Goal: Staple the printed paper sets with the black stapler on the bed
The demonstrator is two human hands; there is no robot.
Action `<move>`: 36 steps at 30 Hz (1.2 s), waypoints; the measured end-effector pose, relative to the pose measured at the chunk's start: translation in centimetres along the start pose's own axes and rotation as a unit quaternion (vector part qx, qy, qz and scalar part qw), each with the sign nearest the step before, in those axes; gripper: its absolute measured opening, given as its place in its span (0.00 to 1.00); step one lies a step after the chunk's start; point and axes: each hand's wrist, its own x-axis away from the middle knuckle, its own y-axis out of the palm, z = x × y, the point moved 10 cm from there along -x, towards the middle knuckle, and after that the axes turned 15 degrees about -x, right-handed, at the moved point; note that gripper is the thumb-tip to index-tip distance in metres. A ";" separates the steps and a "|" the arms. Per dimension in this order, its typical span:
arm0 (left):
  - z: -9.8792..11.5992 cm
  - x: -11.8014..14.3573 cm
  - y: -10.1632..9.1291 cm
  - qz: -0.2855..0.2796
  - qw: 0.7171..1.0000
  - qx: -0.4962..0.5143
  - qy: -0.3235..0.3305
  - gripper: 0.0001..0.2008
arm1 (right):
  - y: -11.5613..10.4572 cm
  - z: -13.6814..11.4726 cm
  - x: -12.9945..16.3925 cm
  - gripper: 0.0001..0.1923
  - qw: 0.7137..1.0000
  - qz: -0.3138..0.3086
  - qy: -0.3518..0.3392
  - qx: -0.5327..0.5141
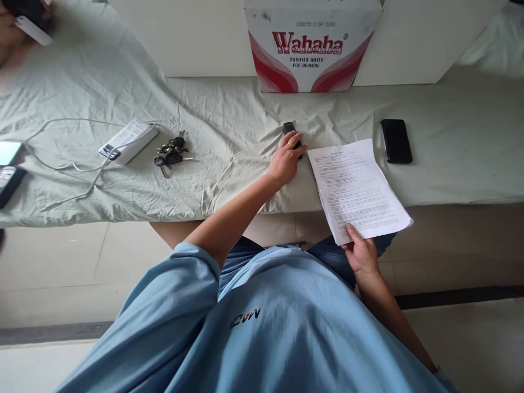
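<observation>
My left hand [285,162] reaches forward onto the cloth. Its fingers curl over a slim black stapler [289,127], with the far end sticking out past them and most of the body covered. At the near edge of the table, my right hand [361,254] holds a stack of printed papers [356,188] by its bottom edge, thumb on top and fingers underneath. The far part of the stack rests on the cloth, while its near end juts over the table's edge above my lap. The stack's upper left corner lies close to my left fingertips.
A Wahaha water carton [311,49] stands at the back. To the right of the papers lies a black phone [396,141]. Keys [172,153], a white box [129,142] and a white cable [61,119] are on the left. Another person's hand [16,43] shows at upper left.
</observation>
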 end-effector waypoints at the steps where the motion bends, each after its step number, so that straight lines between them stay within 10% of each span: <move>1: -1.2 -0.5 -0.3 0.008 1.000 0.006 -0.001 0.22 | -0.2 0.0 0.1 0.34 1.000 0.020 0.003 -0.005; 6: -5.6 -0.3 -3.7 0.045 0.998 -0.034 -0.018 0.19 | -0.1 0.8 1.0 0.40 0.993 0.094 0.031 -0.062; 10: -4.2 3.5 -6.0 0.101 0.992 -0.023 -0.075 0.14 | 1.8 2.1 1.2 0.39 0.992 0.082 0.047 -0.087; 17: 0.9 10.1 -2.1 0.048 0.927 0.292 -0.229 0.35 | 6.4 3.2 1.2 0.35 0.997 0.030 0.040 -0.059; 23: 2.3 11.5 0.1 -0.033 0.876 0.437 -0.203 0.41 | 8.6 4.9 1.8 0.37 0.996 -0.048 0.071 -0.005; 31: -2.1 9.9 -1.9 0.007 0.844 0.493 -0.214 0.36 | 4.5 -9.9 -6.5 0.35 0.942 -0.013 -0.312 0.126; 36: -2.2 10.3 -1.3 -0.015 0.859 0.463 -0.217 0.36 | 9.5 -10.7 -14.7 0.43 0.947 -0.142 -0.242 0.157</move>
